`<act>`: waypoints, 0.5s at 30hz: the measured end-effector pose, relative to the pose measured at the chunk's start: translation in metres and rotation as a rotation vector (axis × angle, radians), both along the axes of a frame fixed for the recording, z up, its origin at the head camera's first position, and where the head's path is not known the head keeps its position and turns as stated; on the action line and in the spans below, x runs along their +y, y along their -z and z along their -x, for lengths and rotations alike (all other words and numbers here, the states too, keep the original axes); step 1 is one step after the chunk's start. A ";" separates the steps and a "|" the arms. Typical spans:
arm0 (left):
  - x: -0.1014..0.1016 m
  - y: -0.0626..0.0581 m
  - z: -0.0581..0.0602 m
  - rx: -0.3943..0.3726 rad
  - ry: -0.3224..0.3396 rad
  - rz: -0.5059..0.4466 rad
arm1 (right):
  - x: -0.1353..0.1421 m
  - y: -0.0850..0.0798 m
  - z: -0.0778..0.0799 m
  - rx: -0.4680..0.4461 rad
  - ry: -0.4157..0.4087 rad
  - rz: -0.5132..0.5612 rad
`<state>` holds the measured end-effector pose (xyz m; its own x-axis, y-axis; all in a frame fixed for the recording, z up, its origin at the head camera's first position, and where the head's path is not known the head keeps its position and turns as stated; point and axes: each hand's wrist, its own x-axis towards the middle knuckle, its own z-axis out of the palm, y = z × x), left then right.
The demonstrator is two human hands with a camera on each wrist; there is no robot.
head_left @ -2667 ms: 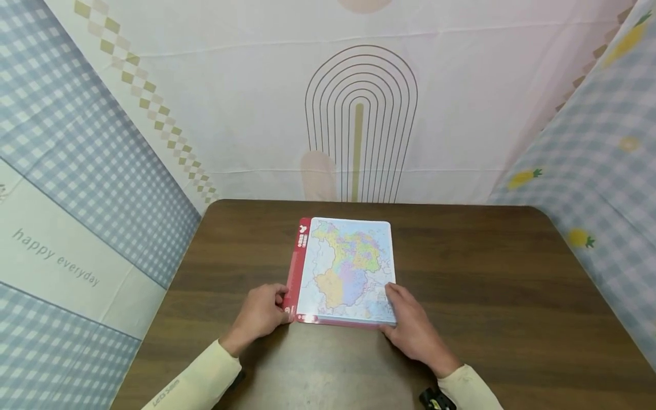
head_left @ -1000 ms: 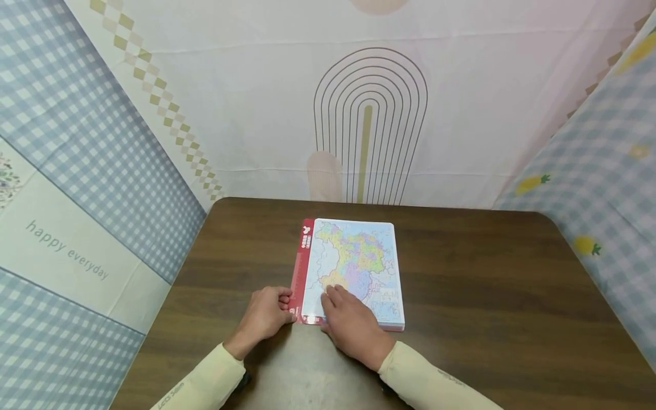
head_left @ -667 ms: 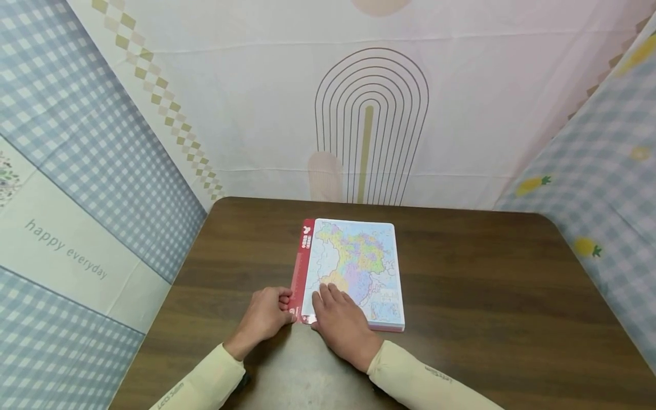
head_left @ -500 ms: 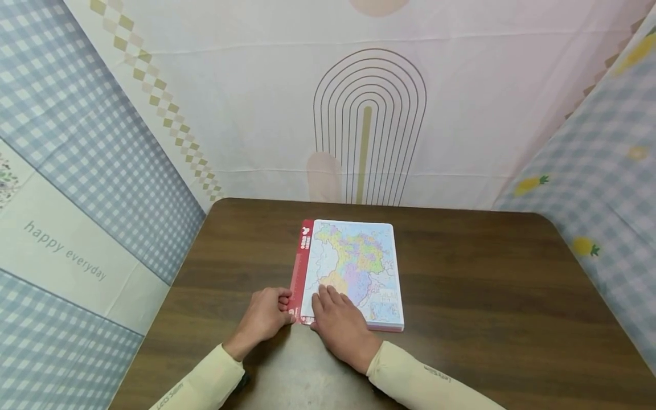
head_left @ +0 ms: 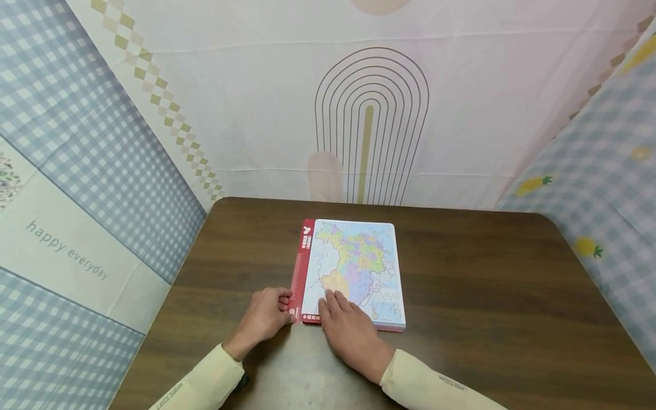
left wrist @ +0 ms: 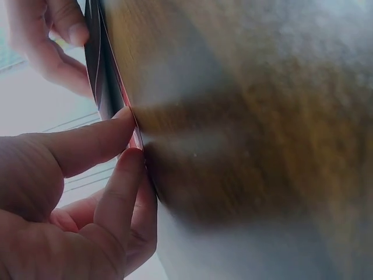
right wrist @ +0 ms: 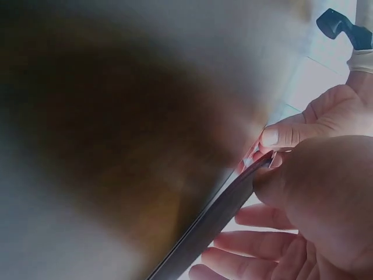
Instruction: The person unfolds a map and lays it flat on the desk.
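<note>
A thick, flat map (head_left: pixel 353 256) with a red left margin lies on the brown table. It has rounded corners and layered edges along its near side. My left hand (head_left: pixel 263 312) pinches the red margin at the lower left corner between thumb and curled fingers; in the left wrist view the thumb (left wrist: pixel 93 143) and fingertips meet at a thin red edge. My right hand (head_left: pixel 351 330) rests on the map's lower middle, its fingers straight and pointing away. In the right wrist view the right thumb (right wrist: pixel 271 181) lies at the front edge, the fingers over the map.
The wooden table (head_left: pixel 487 296) extends on both sides of the map. A white patterned cloth (head_left: pixel 256 114) hangs behind it, with checked cloths (head_left: pixel 82 125) at the sides. Cream sleeves (head_left: pixel 435 378) cover both forearms.
My right hand has left the map's lower right edge and come left onto its surface; in the last half second it slid slightly back right. My left hand stays at the lower left corner.
</note>
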<state>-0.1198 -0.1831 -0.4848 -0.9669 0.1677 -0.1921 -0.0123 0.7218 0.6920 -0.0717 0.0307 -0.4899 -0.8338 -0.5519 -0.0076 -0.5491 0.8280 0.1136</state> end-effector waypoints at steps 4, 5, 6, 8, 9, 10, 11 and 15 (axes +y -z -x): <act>0.000 0.001 0.000 -0.005 -0.001 0.005 | 0.012 -0.001 -0.005 -0.030 0.020 0.014; 0.000 0.001 0.000 -0.008 -0.002 0.006 | 0.015 -0.001 -0.006 -0.030 0.024 0.019; 0.000 0.001 0.000 -0.011 -0.004 0.006 | 0.018 -0.002 -0.007 -0.032 0.029 0.024; 0.001 0.002 0.000 -0.013 -0.005 0.009 | 0.024 -0.003 -0.009 -0.038 0.043 0.034; 0.001 0.002 0.000 -0.011 0.001 0.010 | 0.027 -0.004 -0.009 -0.044 0.052 0.040; 0.000 0.002 0.000 -0.013 -0.001 0.008 | 0.029 -0.005 -0.010 -0.049 0.064 0.050; 0.000 0.002 0.000 -0.012 -0.001 0.006 | 0.031 -0.005 -0.011 -0.056 0.075 0.060; -0.002 0.003 0.000 -0.003 0.004 -0.002 | 0.040 -0.007 -0.013 -0.074 0.110 0.099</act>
<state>-0.1194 -0.1847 -0.4879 -0.9657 0.1717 -0.1948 -0.0117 0.7206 0.6933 -0.0586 0.0706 -0.4833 -0.8884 -0.4586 -0.0217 -0.4585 0.8887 -0.0089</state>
